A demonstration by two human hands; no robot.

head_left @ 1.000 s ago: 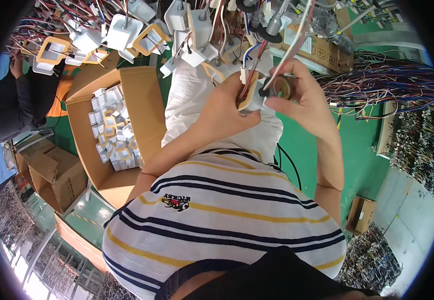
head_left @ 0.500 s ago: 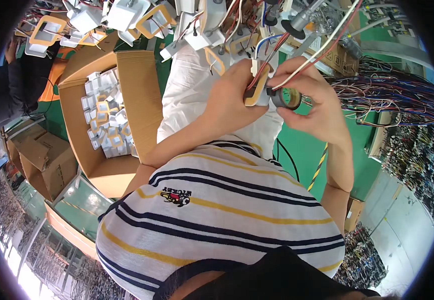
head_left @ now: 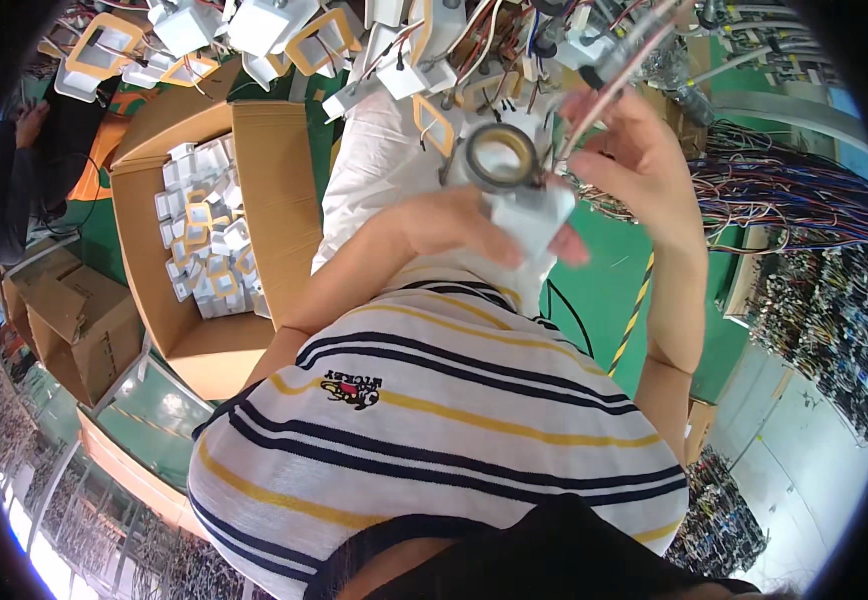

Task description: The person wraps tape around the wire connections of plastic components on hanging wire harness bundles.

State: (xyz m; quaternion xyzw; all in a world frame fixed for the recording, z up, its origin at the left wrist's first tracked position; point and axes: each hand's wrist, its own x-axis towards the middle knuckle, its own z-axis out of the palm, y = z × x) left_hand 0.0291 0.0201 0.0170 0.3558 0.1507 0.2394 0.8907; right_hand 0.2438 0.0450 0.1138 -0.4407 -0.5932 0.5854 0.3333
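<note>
My left hand point(head_left: 459, 225) is closed round a white plastic housing point(head_left: 536, 222), blurred by motion, above my lap. A dark roll of tape point(head_left: 504, 183) with a yellowish inner ring sits just above that hand, against the housing; whether fingers also grip it is hidden. My right hand point(head_left: 639, 165) is raised to the right of the housing, its fingers curled and smeared. Red and white wires point(head_left: 626, 68) run down past its fingertips toward the housing. I cannot make out whether it grips them.
Several white housings with tan frames point(head_left: 319, 42) and loose leads crowd the far edge. To the left stands an open cardboard box point(head_left: 274, 190) of white housings point(head_left: 219, 230). A thick wire bundle point(head_left: 794, 190) hangs at right. Another person's hand point(head_left: 30, 125) shows far left.
The tape roll has moved left, from my right fingers to above my left hand. My left hand has turned the housing and lowered it slightly. My right hand has shifted up and away.
</note>
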